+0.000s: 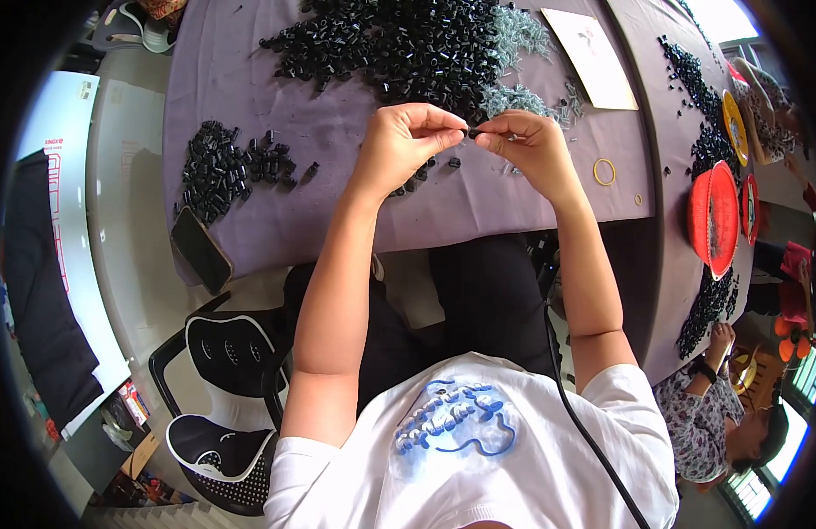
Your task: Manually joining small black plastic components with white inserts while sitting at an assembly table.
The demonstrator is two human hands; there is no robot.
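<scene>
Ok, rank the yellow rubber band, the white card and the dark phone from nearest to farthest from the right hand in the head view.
From the right hand:
1. Yellow rubber band, on the purple cloth just to its right.
2. White card, farther up the table, on the right.
3. Dark phone, far off to the left, at the table's near edge.
</scene>
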